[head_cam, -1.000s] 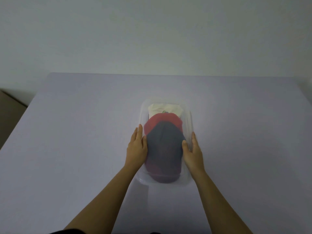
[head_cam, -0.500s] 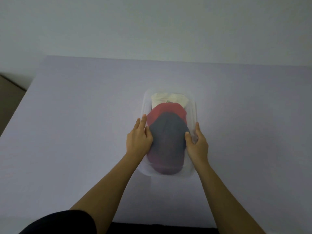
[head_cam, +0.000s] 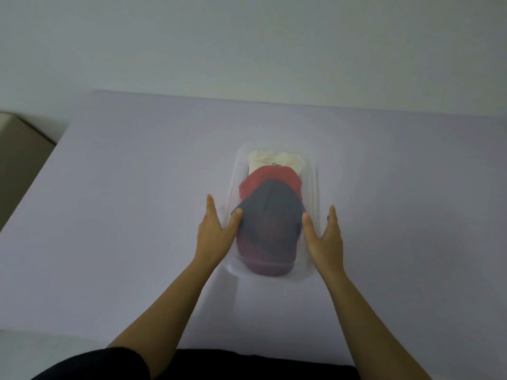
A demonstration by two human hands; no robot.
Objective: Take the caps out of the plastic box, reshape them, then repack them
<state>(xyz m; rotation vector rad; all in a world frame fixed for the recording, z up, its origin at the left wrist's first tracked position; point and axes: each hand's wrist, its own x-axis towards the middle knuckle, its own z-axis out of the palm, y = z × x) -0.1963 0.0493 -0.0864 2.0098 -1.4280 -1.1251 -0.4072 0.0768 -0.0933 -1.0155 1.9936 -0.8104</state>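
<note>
Left hand (head_cam: 212, 237) and right hand (head_cam: 325, 242) flank the plastic box (head_cam: 315, 185) on the counter (head_cam: 137, 187).
Both hands are spread wide, fingers straight along the outside of the box's long walls, thumbs inside touching the dark blue cap (head_cam: 270, 215) at the box's near end; a red cap (head_cam: 270, 176) lies mid-box, a cream cap (head_cam: 274, 159) at its far end.

One plastic box (head_cam: 313, 187) holding three: cream cap (head_cam: 275, 159) at 12 o'clock, red cap (head_cam: 270, 177) middle, navy cap (head_cam: 270, 216) at 6 o'clock. Left hand (head_cam: 212, 238) plus right hand (head_cam: 327, 242), two total. One table (head_cam: 137, 193).
</note>
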